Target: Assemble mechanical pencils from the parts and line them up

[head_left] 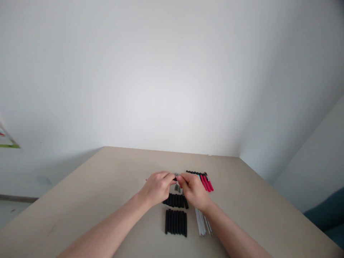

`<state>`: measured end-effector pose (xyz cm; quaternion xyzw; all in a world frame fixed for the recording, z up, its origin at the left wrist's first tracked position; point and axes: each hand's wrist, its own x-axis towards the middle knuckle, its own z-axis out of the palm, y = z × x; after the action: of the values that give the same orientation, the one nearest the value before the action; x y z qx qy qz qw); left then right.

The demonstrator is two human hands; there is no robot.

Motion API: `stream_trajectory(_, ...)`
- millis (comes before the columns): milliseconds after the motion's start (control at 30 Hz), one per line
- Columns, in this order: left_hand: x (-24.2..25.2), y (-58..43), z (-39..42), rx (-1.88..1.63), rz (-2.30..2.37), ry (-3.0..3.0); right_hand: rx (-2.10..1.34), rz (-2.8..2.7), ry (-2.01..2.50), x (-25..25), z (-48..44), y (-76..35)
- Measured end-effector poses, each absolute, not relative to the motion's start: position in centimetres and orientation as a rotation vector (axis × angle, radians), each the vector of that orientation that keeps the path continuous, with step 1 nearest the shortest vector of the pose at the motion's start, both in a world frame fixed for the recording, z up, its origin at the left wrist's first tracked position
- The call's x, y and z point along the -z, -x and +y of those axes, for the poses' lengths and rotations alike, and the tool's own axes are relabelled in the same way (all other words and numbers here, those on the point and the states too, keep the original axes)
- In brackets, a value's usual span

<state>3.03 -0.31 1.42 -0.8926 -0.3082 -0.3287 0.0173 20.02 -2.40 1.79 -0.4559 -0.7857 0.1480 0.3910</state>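
Observation:
My left hand point(159, 187) and my right hand point(194, 189) meet over the middle of the table, fingers closed. Between their fingertips shows a short piece of a black pen part point(174, 179), gripped from both sides. A thin tip pokes out past the left hand's far side; most of the held part is hidden by my fingers. Below the hands lie a row of short black pen barrels point(174, 200) and a row of longer black barrels point(176, 222). White pen refills point(200, 222) lie partly under my right forearm.
Behind my right hand is a row of pens, some with red barrels point(206, 182) and black ends. Small grey parts point(177, 188) lie between my hands. The beige table point(120, 168) meets a white wall at the back. Something dark teal point(325, 211) is at the right edge.

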Motion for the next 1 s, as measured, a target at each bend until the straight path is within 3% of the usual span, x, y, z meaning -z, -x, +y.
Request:
stream_trajectory(267,-1.7,-3.0,-0.5,0.919,-0.985,2.848,-0.133,-2.084,1.278,-1.8,-2.4,-20.8)
stream_trajectory(1000,-1.8,-2.6,-0.4,0.813,-1.041,2.903,-0.084,-2.166,1.145,-1.6,-2.3,-21.4)
